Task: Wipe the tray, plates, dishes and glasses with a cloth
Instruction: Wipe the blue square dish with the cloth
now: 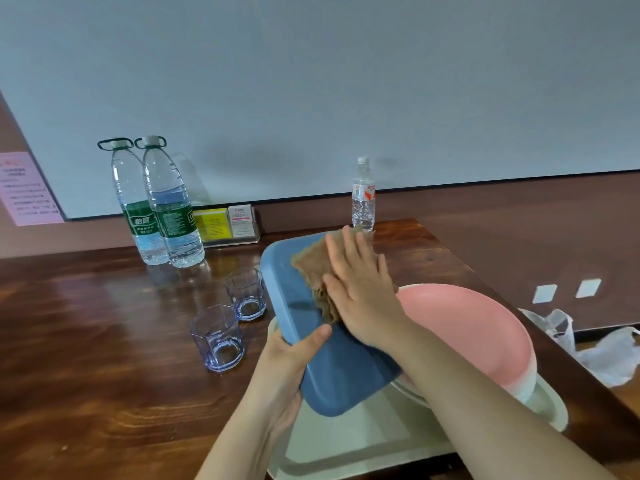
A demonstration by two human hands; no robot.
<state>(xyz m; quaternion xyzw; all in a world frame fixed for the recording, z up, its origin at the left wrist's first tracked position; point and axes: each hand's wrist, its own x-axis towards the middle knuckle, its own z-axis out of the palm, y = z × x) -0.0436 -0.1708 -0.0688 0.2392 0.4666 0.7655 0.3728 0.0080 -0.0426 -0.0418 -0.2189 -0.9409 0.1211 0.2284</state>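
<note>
On table: 2 glasses (230,320) | 3 bottles (166,202) | 1 blue tray (332,362)

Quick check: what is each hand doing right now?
Left hand: grips the edge of the blue tray, holding it tilted.
Right hand: open, fingers straight, pressing the brown cloth against the blue tray.

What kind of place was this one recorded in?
Probably a hotel room or office desk, not a kitchen: a wooden table against a wall, water bottles beside a card holder, and a posted pink notice.
</note>
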